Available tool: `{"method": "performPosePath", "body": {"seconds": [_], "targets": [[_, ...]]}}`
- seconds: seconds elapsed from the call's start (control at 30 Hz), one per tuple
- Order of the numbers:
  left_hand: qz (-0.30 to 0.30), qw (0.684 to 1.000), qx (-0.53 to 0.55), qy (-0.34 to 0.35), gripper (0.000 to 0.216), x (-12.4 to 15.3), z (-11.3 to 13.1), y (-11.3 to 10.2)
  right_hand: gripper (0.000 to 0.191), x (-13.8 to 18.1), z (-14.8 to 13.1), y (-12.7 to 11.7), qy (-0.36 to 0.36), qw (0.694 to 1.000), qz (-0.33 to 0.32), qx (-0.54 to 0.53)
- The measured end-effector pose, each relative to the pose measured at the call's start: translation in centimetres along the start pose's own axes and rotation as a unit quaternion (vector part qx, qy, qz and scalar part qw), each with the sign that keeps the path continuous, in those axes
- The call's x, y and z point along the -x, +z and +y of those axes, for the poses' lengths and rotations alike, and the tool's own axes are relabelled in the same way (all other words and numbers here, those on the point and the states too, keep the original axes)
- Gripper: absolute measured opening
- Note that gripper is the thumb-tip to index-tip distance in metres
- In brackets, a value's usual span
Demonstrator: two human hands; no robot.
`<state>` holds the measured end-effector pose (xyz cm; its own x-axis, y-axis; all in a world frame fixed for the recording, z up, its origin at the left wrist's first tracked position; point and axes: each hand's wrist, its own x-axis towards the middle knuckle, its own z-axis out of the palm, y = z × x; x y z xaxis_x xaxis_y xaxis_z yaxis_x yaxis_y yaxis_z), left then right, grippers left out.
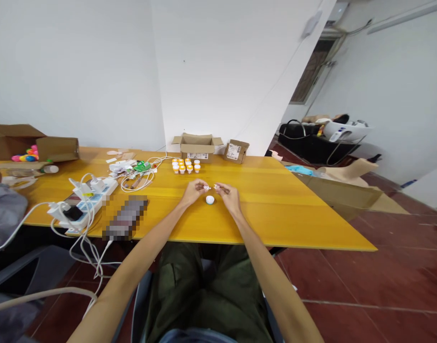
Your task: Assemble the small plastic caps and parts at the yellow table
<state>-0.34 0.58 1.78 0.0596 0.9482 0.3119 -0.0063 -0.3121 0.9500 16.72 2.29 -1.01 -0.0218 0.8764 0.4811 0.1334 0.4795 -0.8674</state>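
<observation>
My left hand (194, 191) pinches a small white piece with dark marks (207, 188), too small to name. Facing it, my right hand (228, 195) has its fingers closed on a similar small white piece (216, 187). The two pieces are a short gap apart, just above the table. Directly below them a small round white cup (210, 200) with a greenish rim sits on the wooden table (275, 205). Beyond my hands stand several small white cups with orange or white tops (186, 166), grouped in rows.
Two cardboard boxes, one open (197, 146) and one smaller (236, 151), stand against the wall. A power strip (91, 202) with cables and a blurred phone (127, 216) lie left. Farther left are a box of coloured balls (57, 148) and another person's sleeve (5, 207).
</observation>
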Motion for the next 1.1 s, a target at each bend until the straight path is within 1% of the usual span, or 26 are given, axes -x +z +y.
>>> {"method": "performPosePath", "body": {"seconds": [0.17, 0.27, 0.47, 0.73, 0.97, 1.1], "targets": [[0.001, 0.999, -0.039, 0.032, 0.017, 0.2, 0.0, 0.2, 0.023, 0.2, -0.4, 0.4, -0.024, 0.999, -0.015, 0.023], [0.003, 0.998, -0.05, 0.036, 0.018, 0.4, 0.2, 0.3, 0.023, 0.4, -0.7, 0.6, -0.043, 0.998, -0.024, 0.043], [0.001, 0.997, -0.061, 0.047, 0.018, 0.6, 0.2, 0.5, 0.024, 0.5, -1.0, 0.7, -0.057, 0.995, -0.043, 0.076], [-0.004, 0.995, -0.073, 0.063, 0.015, 0.6, 0.4, 0.7, 0.023, 0.4, -1.1, 0.7, -0.048, 0.995, -0.045, 0.073], [-0.017, 0.99, -0.1, 0.099, 0.011, 0.6, 0.4, 0.7, 0.019, 0.4, -1.1, 1.0, -0.045, 0.997, -0.041, 0.043], [-0.016, 0.986, -0.111, 0.121, 0.009, 0.6, 0.3, 0.5, 0.02, 0.4, -0.7, 1.0, -0.04, 0.998, -0.032, 0.029]]}}
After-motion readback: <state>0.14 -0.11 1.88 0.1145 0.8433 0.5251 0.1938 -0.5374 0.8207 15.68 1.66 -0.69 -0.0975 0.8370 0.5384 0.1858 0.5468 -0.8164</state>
